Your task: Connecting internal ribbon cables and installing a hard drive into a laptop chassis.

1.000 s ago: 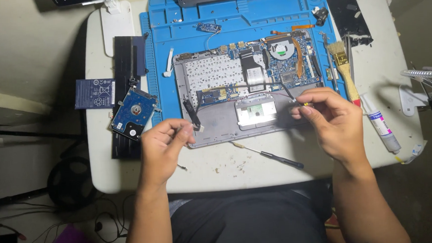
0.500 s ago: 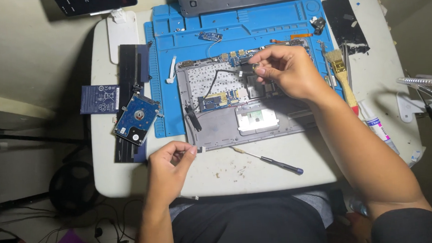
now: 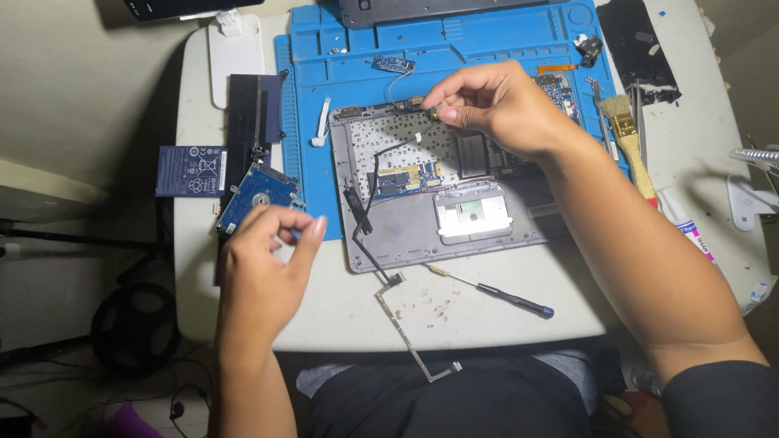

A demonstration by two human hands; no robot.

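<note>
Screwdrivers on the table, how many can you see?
1: a dark-handled screwdriver lies on the white table, in front of the opened laptop. Others may be hidden under the right hand.

I see 2 bare hands, the left hand [image 3: 262, 252] and the right hand [image 3: 499, 107], with no gloves, rings or watch. A dark sleeve [image 3: 737, 401] covers my right upper arm; the left forearm is bare.

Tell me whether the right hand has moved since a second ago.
Yes. The right hand went from the opened laptop's near right corner up to its far edge, by the blue mat.
</note>
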